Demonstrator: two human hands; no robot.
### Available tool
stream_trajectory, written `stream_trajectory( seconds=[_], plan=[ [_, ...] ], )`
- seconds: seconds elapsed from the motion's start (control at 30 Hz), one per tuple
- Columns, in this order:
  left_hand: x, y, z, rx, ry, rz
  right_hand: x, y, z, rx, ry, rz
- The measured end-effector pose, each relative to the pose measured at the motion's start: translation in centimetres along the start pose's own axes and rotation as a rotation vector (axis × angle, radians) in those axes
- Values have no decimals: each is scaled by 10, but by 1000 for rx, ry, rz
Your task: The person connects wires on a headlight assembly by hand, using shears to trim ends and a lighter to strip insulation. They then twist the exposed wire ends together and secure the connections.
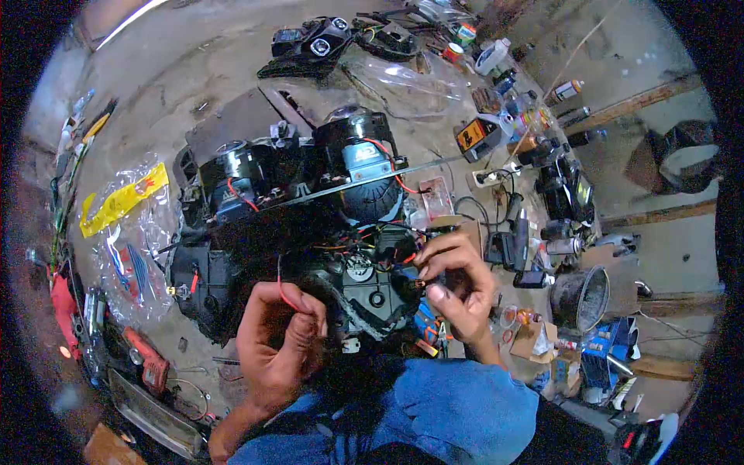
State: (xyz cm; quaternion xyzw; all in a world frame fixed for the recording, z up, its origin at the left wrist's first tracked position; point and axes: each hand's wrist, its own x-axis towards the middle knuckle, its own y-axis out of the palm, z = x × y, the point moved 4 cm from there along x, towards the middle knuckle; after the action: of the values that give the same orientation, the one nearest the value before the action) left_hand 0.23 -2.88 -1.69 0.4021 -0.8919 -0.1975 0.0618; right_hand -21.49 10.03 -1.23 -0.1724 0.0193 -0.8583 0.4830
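My left hand (280,341) is closed, pinching a thin red wire (288,298) whose dark end sticks up above the fingers. To the right, my right hand (463,287) holds a dark wire (421,284) between thumb and fingertips; its end is too small to make out. An orange-red wire piece (408,259) lies close to those fingertips. Between and beyond both hands is a black headlight housing (376,293) with loose wires over it. Two projector lamp units, one left (232,182) and one right (360,151), are fixed along a metal-edged frame farther back.
A yellow-labelled plastic bag (124,200) lies at left, above a red power tool (146,358). On the right stand a black-and-orange box (477,137), several bottles, a glue gun (521,232) and a metal pot (581,298). Another headlight (314,46) sits at the back.
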Motion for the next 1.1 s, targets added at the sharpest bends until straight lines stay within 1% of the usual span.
stream_trajectory(
  seconds=[0.03,0.07,0.13,0.27,0.3,0.37,0.43,0.47,0.5,0.57,0.67,0.77,0.8,0.9,0.93,1.03,1.07,1.1],
  plan=[
    [-1,-1,-2,-24,-51,-14,2,1,2,-17,-26,25],
    [0,-1,-4,20,-43,-6,4,2,4,-32,-52,52],
    [-1,-3,-5,1,-45,-30,5,3,3,-91,-101,96],
    [-1,-4,-10,22,-43,-52,9,2,-6,41,4,-16],
    [-2,-5,-12,6,-45,-65,14,0,-7,41,-23,-59],
    [-3,-8,-14,-25,-43,-87,19,-5,5,-194,-166,-157],
    [-5,-14,-14,-7,-36,-103,16,-5,21,-180,-354,102],
    [-6,-16,-13,0,-35,-113,22,2,31,-131,-456,281],
    [-7,-18,-13,22,-40,-119,23,15,45,-238,-381,400],
    [-7,-20,-13,70,-53,-122,15,34,48,-369,-279,413],
    [-6,-19,-16,162,-8,-137,11,42,45,-386,-281,490],
    [-7,-23,-12,137,-55,-131,17,39,64,-429,-386,671],
    [-7,-23,-12,129,-47,-131,15,37,69,-428,-544,669],
    [-6,-23,-13,139,-30,-132,18,42,68,-404,-504,775],
    [-6,-23,-13,164,-29,-129,15,44,59,-487,-438,757],
    [-4,-22,-16,189,-4,-124,12,43,42,-767,-458,524],
    [-4,-21,-16,188,7,-127,16,42,43,-808,-387,521],
    [-4,-20,-16,181,-2,-136,19,42,46,-851,-361,528]
  ],
)
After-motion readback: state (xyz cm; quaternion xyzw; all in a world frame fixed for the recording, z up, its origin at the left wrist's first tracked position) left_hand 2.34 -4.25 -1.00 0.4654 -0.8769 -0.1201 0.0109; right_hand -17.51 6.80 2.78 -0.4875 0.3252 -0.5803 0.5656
